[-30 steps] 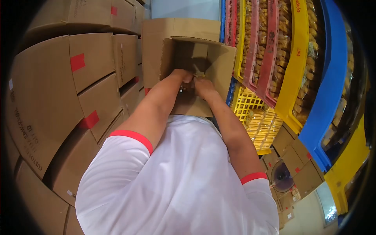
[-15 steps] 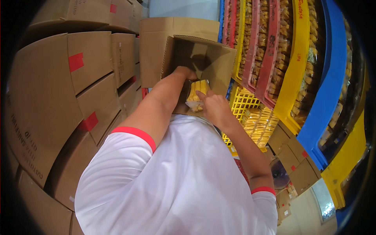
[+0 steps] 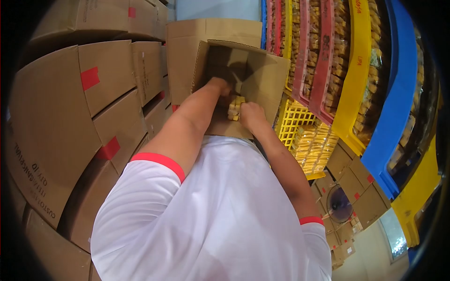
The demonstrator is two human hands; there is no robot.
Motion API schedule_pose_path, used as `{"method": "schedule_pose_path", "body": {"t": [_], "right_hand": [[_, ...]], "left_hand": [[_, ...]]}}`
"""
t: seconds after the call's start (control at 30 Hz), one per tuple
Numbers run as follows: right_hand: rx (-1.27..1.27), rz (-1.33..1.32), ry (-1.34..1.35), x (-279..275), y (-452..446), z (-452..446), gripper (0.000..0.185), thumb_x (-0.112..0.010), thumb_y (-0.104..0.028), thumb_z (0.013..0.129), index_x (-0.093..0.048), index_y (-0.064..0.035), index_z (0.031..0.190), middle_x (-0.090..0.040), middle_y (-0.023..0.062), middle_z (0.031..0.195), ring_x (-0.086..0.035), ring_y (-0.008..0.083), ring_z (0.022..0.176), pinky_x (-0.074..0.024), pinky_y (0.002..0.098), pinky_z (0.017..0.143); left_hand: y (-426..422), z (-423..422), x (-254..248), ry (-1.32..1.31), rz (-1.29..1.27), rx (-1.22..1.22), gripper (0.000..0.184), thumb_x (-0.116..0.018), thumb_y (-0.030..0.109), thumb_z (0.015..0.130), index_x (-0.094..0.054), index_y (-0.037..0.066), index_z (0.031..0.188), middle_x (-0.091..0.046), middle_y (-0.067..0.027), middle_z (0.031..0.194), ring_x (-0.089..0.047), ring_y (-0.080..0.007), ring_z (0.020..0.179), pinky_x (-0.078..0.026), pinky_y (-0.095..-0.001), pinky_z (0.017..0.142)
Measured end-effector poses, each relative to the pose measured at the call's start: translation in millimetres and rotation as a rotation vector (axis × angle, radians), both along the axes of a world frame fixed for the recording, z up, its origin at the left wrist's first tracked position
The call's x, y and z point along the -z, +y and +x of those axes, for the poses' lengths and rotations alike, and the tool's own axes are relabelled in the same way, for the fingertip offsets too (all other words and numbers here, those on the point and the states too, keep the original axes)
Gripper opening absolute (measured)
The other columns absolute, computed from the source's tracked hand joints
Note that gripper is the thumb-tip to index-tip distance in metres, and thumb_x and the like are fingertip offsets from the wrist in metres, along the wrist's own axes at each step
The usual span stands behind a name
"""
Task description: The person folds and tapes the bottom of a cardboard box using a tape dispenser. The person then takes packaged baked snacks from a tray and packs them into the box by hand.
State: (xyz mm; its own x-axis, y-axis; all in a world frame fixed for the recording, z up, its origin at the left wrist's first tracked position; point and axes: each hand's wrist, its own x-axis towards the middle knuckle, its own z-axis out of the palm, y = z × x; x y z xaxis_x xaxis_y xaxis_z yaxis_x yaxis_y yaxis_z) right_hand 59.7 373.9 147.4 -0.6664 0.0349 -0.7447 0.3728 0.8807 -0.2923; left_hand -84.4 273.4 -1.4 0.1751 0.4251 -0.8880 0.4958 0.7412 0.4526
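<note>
An open cardboard box (image 3: 267, 77) stands in front of my body, its inside partly in shadow. Inside it, my right hand (image 3: 252, 114) is closed on the right side of a clear pack of yellow pieces (image 3: 236, 108). My left hand (image 3: 222, 87) reaches into the box to the upper left of the pack. Its fingers are dark and mostly hidden, so what they touch cannot be made out.
Stacked cardboard boxes (image 3: 47, 122) with red tape fill the left side. Yellow, blue and pink crates (image 3: 321, 61) of packed goods rise at the right. Below them, a yellow crate (image 3: 294, 117) holds yellow packs. A round fan (image 3: 340, 204) is at the lower right.
Half a second ago the pack lay larger and nearer, with my right hand's finger pointing on it. Now it sits deeper in the box, and my right hand has closed at its side.
</note>
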Motion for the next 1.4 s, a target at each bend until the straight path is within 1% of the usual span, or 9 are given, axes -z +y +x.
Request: {"method": "schedule_pose_path", "body": {"t": [0.37,0.57,0.77,0.8,0.87,0.93,1.17,1.23,1.4], "right_hand": [[-0.201,0.033,0.086,-13.7,-3.4,-8.9,0.014,-0.066,-0.010,0.082,-0.078,-0.0052,0.086,-0.075,0.0183,0.093,-0.074,0.0334,0.090,-0.0596,0.0441,0.079],[-0.273,0.129,0.167,-18.0,-16.5,-1.9,0.014,-0.066,-0.014,0.082,-0.078,-0.0074,0.084,-0.075,0.0141,0.092,-0.072,0.0298,0.092,-0.0556,0.0432,0.082],[-0.439,0.138,0.231,7.4,-16.0,-3.4,0.021,-0.067,-0.019,0.081,-0.078,-0.0084,0.095,-0.073,0.0098,0.092,-0.068,0.0260,0.095,-0.0473,0.0440,0.091],[-0.464,0.090,0.165,10.5,-14.8,-5.5,0.028,-0.067,-0.019,0.081,-0.076,-0.0069,0.105,-0.074,0.0105,0.092,-0.070,0.0261,0.093,-0.0467,0.0454,0.093],[-0.398,0.049,0.191,8.4,-16.2,-4.5,0.033,-0.067,-0.018,0.082,-0.072,-0.0050,0.112,-0.074,0.0106,0.090,-0.071,0.0263,0.091,-0.0476,0.0457,0.092],[-0.336,0.015,0.222,10.9,-17.0,-8.4,0.040,-0.067,-0.017,0.083,-0.068,-0.0031,0.120,-0.075,0.0107,0.088,-0.073,0.0265,0.089,-0.0485,0.0459,0.091],[-0.280,-0.058,0.333,7.5,-14.1,-6.3,0.038,-0.063,-0.010,0.084,-0.063,0.0008,0.120,-0.075,0.0115,0.084,-0.074,0.0281,0.084,-0.0564,0.0398,0.074],[-0.267,-0.058,0.337,3.6,-17.3,-9.9,0.036,-0.063,-0.009,0.084,-0.064,0.0010,0.119,-0.075,0.0115,0.084,-0.074,0.0278,0.084,-0.0569,0.0388,0.073],[-0.436,-0.050,0.162,12.6,-30.1,-25.3,0.022,-0.065,-0.017,0.089,-0.075,-0.0084,0.107,-0.077,0.0065,0.100,-0.075,0.0242,0.096,-0.0573,0.0434,0.075]], "left_hand": [[8.3,6.6,-32.1,0.137,0.140,0.135,0.056,-0.080,0.045,0.076,-0.073,0.016,0.123,-0.070,-0.0107,0.129,-0.069,-0.0293,0.116,-0.055,-0.0441,0.096],[13.4,-11.1,-16.3,0.070,0.000,0.397,0.059,-0.077,0.030,0.081,-0.063,0.026,0.138,-0.069,-0.0143,0.127,-0.071,-0.0277,0.109,-0.059,-0.0442,0.086],[-38.3,16.2,29.0,0.248,0.154,-0.221,0.053,-0.072,0.038,0.087,-0.067,0.014,0.133,-0.066,-0.0141,0.135,-0.066,-0.0301,0.120,-0.055,-0.0464,0.097],[-40.6,19.2,31.1,0.353,0.221,0.024,0.049,-0.068,0.032,0.089,-0.065,0.011,0.133,-0.065,-0.0153,0.135,-0.065,-0.0306,0.121,-0.055,-0.0467,0.098],[-42.0,23.7,3.0,0.458,0.279,0.272,0.045,-0.064,0.026,0.092,-0.064,0.007,0.133,-0.065,-0.0165,0.136,-0.064,-0.0310,0.123,-0.054,-0.0470,0.099],[-33.6,17.7,-70.4,0.375,0.058,-0.064,0.039,-0.059,0.019,0.093,-0.064,0.003,0.129,-0.066,-0.0158,0.134,-0.065,-0.0323,0.122,-0.053,-0.0472,0.100],[-76.2,35.1,-19.1,0.344,0.117,-0.098,0.044,-0.055,0.031,0.097,-0.063,0.006,0.132,-0.068,-0.0212,0.126,-0.067,-0.0363,0.115,-0.053,-0.0457,0.097],[-75.5,24.9,-33.4,0.389,0.114,0.276,0.044,-0.054,0.032,0.098,-0.062,0.006,0.133,-0.068,-0.0212,0.127,-0.067,-0.0352,0.117,-0.052,-0.0464,0.099],[-62.7,9.0,-96.9,0.433,0.033,0.083,0.041,-0.057,0.031,0.096,-0.066,0.007,0.128,-0.070,-0.0201,0.124,-0.068,-0.0344,0.116,-0.053,-0.0461,0.099]]}}
